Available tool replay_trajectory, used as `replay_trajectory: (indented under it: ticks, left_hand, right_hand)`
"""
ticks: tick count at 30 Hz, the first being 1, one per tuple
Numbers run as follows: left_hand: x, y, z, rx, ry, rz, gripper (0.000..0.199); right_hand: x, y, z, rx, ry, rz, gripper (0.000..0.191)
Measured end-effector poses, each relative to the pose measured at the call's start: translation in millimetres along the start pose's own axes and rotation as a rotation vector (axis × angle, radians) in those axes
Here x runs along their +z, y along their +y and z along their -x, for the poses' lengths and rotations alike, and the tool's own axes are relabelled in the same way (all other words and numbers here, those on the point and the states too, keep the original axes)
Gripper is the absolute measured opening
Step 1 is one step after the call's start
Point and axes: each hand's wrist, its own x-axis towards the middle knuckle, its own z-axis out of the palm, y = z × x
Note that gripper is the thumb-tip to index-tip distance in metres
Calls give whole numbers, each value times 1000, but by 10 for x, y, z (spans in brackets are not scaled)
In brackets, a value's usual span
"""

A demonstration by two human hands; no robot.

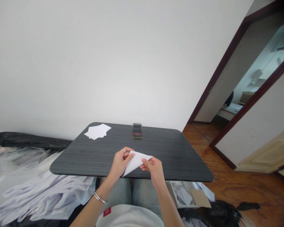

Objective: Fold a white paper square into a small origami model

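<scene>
Nearest us, low in the centre of the frame, our left hand (118,162) pinches the upper left corner of a folded sheet of white paper (136,160), and our right hand (156,168) holds its right part, thumb on top, fingers curled beneath. Both sets of fingers are nearly closed on it. The sheet is roughly triangular; its long axis slants from lower left up to the right, one sharp corner aimed at the desk's (99,157) near edge, the other past our right fingers. If our two grips pull unevenly, we could skew the fold or crease the thin sheet; with that lower corner unsupported, it could bend against the edge. Farther off, left of centre, lie loose white sheets (98,131), which a sleeve or draught might scatter. A blurred dark rectangular object (137,130) sits beyond, by the wall (132,63).
</scene>
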Motion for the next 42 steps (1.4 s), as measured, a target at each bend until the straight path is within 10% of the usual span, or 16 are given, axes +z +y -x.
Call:
replay_trajectory:
  ticks: [42]
  left_hand:
    - [5,8,9,169,81,-210,17]
  right_hand:
    - [-40,-75,-24,-189,68,49,27]
